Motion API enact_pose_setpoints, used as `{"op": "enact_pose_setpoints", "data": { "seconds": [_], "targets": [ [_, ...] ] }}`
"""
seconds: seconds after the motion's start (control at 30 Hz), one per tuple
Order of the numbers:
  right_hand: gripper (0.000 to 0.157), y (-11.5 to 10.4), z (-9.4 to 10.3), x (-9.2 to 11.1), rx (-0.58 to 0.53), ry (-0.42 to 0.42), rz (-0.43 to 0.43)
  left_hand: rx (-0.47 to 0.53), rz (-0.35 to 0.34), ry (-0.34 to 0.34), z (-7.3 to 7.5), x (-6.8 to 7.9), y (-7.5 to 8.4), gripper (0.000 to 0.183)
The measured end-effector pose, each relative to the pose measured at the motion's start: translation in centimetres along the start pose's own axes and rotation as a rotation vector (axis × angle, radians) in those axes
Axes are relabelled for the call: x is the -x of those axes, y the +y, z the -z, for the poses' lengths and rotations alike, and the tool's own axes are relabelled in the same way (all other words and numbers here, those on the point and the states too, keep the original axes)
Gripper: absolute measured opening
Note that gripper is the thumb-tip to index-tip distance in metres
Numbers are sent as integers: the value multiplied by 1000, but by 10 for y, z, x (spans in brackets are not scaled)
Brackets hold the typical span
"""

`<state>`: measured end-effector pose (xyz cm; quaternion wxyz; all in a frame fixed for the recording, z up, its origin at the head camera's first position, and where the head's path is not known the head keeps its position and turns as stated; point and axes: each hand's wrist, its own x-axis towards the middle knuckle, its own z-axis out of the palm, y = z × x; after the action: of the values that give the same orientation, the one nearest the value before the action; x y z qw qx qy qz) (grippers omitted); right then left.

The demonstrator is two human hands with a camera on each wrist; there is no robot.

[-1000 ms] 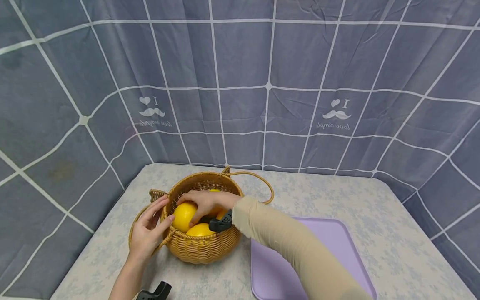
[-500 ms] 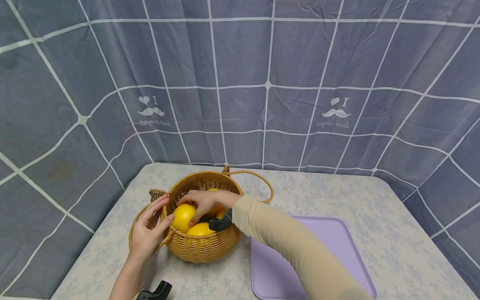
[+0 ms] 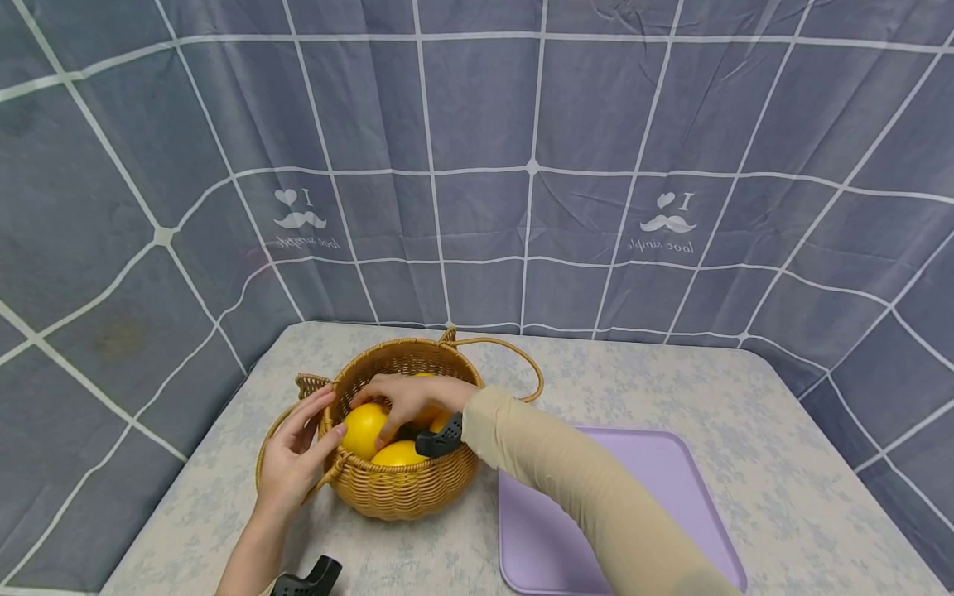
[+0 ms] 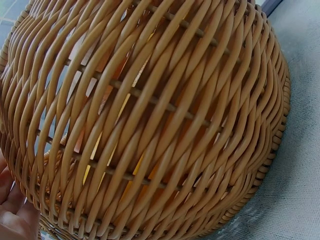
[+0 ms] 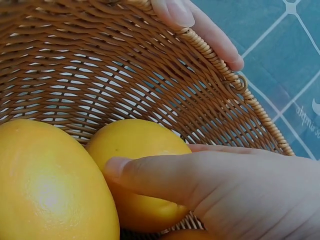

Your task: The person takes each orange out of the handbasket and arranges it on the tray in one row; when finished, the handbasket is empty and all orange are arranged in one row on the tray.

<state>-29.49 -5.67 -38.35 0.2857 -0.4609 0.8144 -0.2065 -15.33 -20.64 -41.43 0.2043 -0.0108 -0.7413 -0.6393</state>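
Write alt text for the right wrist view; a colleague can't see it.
The right hand grips a round yellow fruit inside a wicker basket, thumb across it. A larger-looking yellow fruit fills the lower left; the left hand is at the basket's rim above, against blue cloth with white lines.

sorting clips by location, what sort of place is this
Probably a curtained-off filming spot: gridded cloth hangs around three sides of the patterned table, and two black wrist devices show.
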Motion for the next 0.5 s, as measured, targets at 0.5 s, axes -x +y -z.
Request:
{"op": "enact_pose_setpoints", "data": {
  "seconds": [0.5],
  "targets": [
    [60, 0, -3, 2, -263, -73, 25, 18, -18, 0, 1, 0, 0, 44]
  ]
}}
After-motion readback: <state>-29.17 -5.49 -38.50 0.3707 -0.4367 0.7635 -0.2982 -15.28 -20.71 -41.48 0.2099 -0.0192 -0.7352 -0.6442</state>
